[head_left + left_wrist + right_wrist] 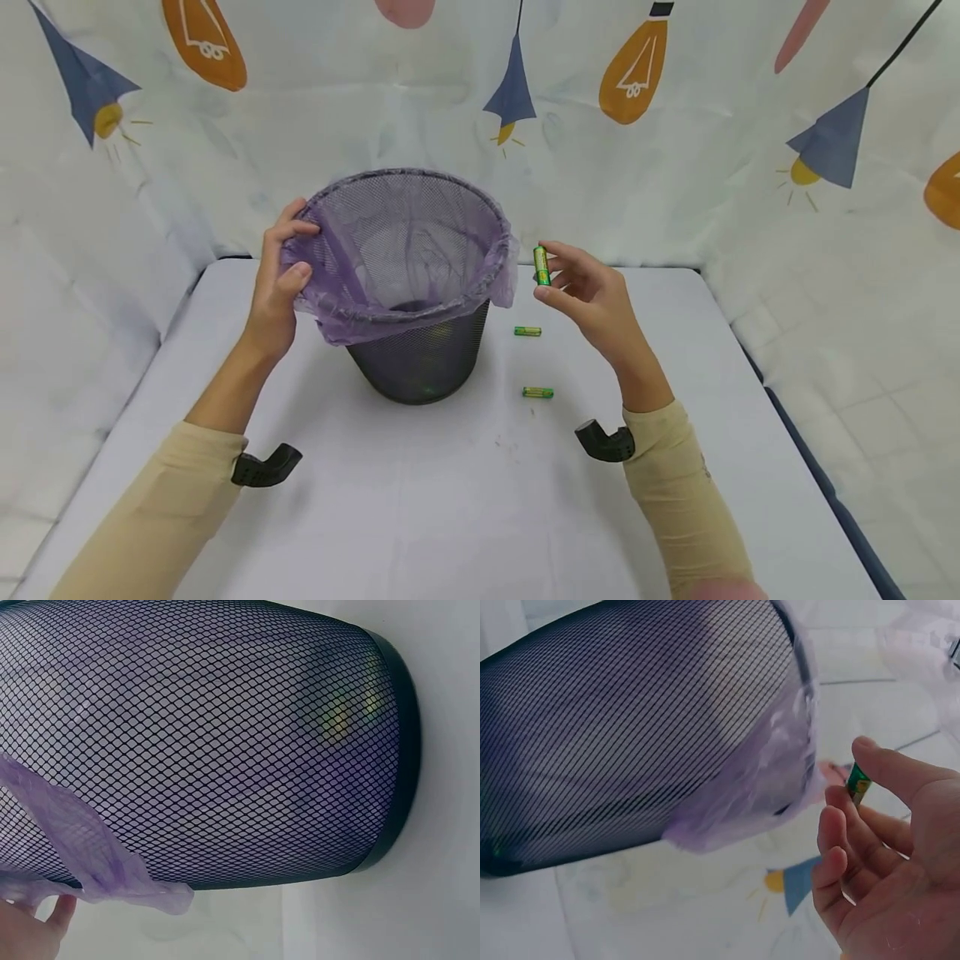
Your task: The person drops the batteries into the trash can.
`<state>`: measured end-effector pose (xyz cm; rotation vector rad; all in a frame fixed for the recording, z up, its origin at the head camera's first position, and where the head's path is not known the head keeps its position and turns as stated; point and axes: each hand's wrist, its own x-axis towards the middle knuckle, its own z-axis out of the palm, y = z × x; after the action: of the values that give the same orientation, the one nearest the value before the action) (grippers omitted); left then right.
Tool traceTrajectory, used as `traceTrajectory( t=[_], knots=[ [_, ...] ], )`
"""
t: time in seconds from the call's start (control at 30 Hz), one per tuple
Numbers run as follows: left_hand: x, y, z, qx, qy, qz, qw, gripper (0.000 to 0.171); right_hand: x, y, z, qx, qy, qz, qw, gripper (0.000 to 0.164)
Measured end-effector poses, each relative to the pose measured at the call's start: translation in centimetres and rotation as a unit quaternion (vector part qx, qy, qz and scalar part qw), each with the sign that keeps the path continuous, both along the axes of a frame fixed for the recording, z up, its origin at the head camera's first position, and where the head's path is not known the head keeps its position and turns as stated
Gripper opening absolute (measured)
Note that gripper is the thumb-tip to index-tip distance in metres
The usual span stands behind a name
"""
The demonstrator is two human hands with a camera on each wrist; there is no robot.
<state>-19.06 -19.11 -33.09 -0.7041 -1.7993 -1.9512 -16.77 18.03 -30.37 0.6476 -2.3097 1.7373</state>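
Note:
A black mesh wastebasket [420, 367] lined with a purple plastic bag [337, 308] stands tilted on the table. My left hand [281, 279] grips its rim and the bag's edge on the left side. Between thumb and fingertips, my right hand [588, 287] pinches a green battery [542, 266], held upright just right of the rim. In the right wrist view part of that battery [858, 784] shows between the fingers. Two more green batteries lie on the table: one battery [528, 331] farther back, another battery [537, 392] nearer. Blurred green-yellow shapes [335, 720] show through the mesh near the base.
The white table [450, 517] reaches back to a hanging cloth [315, 125] printed with lamps and bulbs. Small dark specks [506, 446] mark the tabletop in front of the batteries. A black wrist device [266, 467] sits on each sleeve.

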Motion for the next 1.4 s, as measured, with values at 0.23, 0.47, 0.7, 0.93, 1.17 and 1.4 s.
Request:
traceTrajectory(
  t=[0.23,0.47,0.7,0.93,1.17,1.4],
  knots=[
    [-0.2,0.0,-0.2,-0.010,-0.010,-0.001,0.9999,0.042,-0.8,-1.8,1.8,-0.001,0.025,0.023,0.999,0.053],
    [-0.2,-0.2,-0.3,-0.006,0.000,0.007,1.0000,0.042,-1.3,-3.3,2.4,0.005,0.039,0.039,0.998,0.053],
    [0.1,-0.2,-0.4,-0.004,-0.005,0.009,0.9999,0.043,-1.3,-3.9,2.9,0.028,0.055,0.041,0.997,0.054],
    [0.3,-0.2,-0.3,-0.009,-0.009,0.009,0.9999,0.044,-1.4,-4.4,3.1,0.028,0.065,0.044,0.997,0.051],
    [0.2,0.0,-0.2,-0.008,-0.012,0.006,0.9999,0.043,-1.8,-4.5,2.7,-0.020,0.102,0.045,0.994,0.024],
    [0.1,0.1,-0.1,-0.010,-0.022,0.000,0.9997,0.044,-1.6,-3.9,2.7,-0.028,0.097,0.023,0.995,0.022]
  ],
)
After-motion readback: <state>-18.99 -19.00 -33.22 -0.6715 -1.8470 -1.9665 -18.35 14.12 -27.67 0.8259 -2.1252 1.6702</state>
